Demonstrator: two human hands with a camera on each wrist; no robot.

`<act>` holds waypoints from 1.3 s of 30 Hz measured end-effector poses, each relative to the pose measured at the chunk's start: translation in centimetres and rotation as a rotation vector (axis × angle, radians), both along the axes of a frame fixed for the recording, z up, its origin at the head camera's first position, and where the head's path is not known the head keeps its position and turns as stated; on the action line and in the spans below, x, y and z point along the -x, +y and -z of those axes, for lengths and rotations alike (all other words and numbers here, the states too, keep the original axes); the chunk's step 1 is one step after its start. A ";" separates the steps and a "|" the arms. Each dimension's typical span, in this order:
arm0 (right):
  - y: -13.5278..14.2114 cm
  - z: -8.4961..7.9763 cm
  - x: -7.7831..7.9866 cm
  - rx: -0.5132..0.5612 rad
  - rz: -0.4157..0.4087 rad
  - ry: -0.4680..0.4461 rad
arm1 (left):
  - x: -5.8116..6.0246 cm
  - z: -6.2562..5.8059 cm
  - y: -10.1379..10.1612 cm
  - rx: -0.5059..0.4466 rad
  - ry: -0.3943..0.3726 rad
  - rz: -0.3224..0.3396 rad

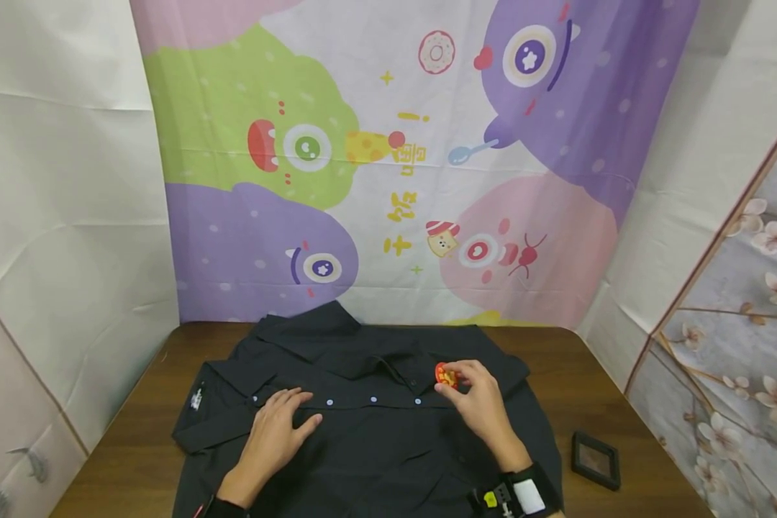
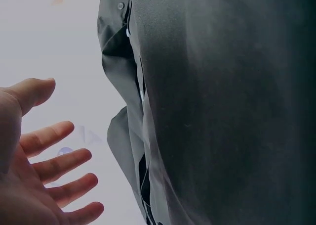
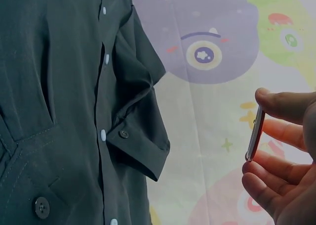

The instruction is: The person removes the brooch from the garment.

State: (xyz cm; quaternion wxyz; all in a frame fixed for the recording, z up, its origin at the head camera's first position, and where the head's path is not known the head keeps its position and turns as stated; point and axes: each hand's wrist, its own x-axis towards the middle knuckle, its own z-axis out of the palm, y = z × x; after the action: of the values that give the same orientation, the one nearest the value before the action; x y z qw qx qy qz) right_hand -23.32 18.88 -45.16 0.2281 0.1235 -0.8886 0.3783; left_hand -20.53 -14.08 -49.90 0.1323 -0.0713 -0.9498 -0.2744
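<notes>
A dark button-up shirt (image 1: 375,446) lies spread on the table, its collar and sleeves folded about and a row of pale buttons running across. Between thumb and fingers my right hand (image 1: 482,406) pinches a small round red-and-yellow badge (image 1: 445,375) above the shirt's right part. Seen edge-on in the right wrist view, the badge (image 3: 255,134) is thin, with a metal-looking back. My left hand (image 1: 275,435) is over the left part of the shirt, fingers spread and holding nothing. In the left wrist view that hand (image 2: 44,170) appears apart from the cloth.
On the wooden table (image 1: 123,439), right of the shirt, lies a small black frame (image 1: 596,460). A cartoon-printed curtain (image 1: 388,288) hangs behind the table's far edge. White cloth and flower-patterned panels (image 1: 751,345) stand at the sides.
</notes>
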 end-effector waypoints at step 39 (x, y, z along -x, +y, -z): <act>3.6 0.6 -0.6 -0.035 0.113 -0.013 | -0.5 -0.2 0.1 -0.012 -0.038 0.029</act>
State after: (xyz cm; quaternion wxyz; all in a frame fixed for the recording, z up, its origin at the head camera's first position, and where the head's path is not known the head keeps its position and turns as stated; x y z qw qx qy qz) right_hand -22.68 22.44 -45.73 0.2411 0.0747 -0.9021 0.3500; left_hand -20.03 -13.99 -49.69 0.1105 -0.0788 -0.9494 -0.2833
